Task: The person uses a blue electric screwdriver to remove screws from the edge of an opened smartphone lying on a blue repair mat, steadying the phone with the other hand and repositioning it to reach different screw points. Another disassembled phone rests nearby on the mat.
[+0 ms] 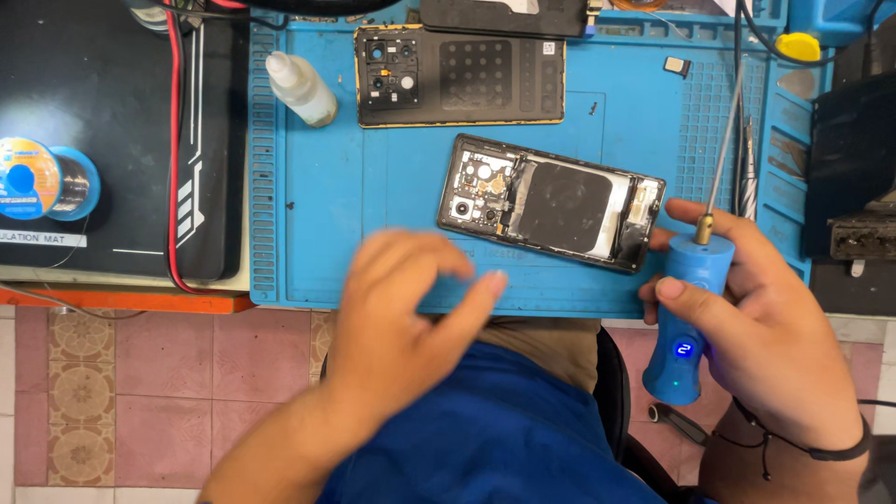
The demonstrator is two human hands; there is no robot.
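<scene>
An opened phone [551, 203] lies tilted on the blue work mat [327, 215], its dark inner plate and circuit parts showing. My right hand [775, 317] grips a blue electric screwdriver [686, 308] with a lit display; its long bit points up and away, right of the phone. My left hand [406, 308] hovers blurred over the mat's front edge, just left of and below the phone, fingers apart and holding nothing.
The phone's detached back cover [462, 77] lies further back on the mat beside a small clear bottle [301, 89]. A solder-wire spool [42, 179] sits on a black mat at left with a red cable [172, 140]. Tools lie at the right edge.
</scene>
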